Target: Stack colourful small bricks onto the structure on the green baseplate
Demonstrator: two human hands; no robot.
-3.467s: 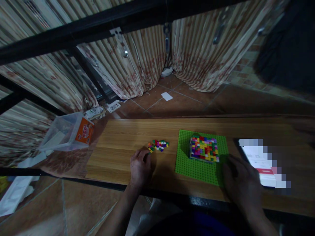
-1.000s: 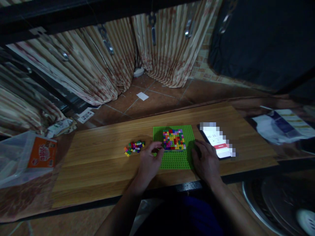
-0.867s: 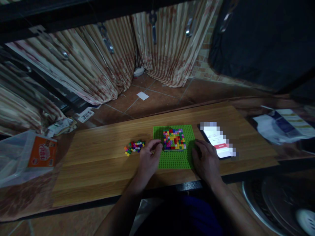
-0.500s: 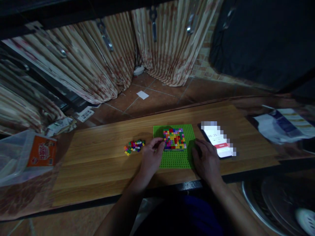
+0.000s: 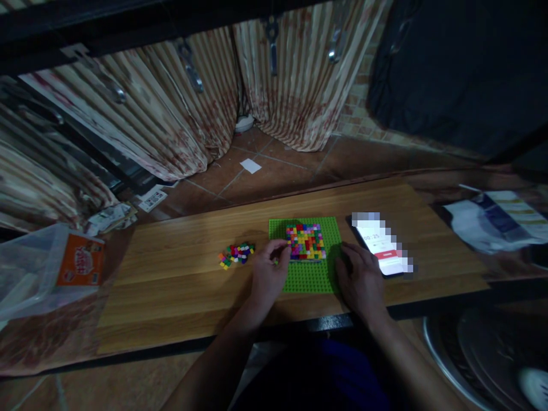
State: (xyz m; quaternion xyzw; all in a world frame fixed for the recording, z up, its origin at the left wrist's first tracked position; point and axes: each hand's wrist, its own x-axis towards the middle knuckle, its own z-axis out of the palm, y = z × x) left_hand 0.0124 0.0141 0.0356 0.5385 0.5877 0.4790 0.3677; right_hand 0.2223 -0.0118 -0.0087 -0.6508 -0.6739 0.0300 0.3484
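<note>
A rectangle of small multicoloured toy bricks point(image 5: 307, 242) is built up on a green studded baseplate point(image 5: 310, 281). My left hand point(image 5: 269, 271) is at the rectangle's left edge, thumb and index finger pinched together. Whatever lies between those fingertips is too small and hidden to make out. My right hand point(image 5: 362, 279) lies at the baseplate's right edge, fingers loosely bent and apart, holding nothing visible. Left of my left hand, a small pile of loose bricks point(image 5: 236, 254) sits on the wooden board.
A lit phone point(image 5: 381, 245) showing a timer lies right of my right hand on the wooden board point(image 5: 171, 285). Off its left end stands a clear plastic bin point(image 5: 38, 268) with an orange label. A plastic packet point(image 5: 492, 220) lies beyond the right end.
My left fingertips have moved slightly right and up, onto the left edge of the brick rectangle. My right hand stays in place. The whole view has shifted a little.
</note>
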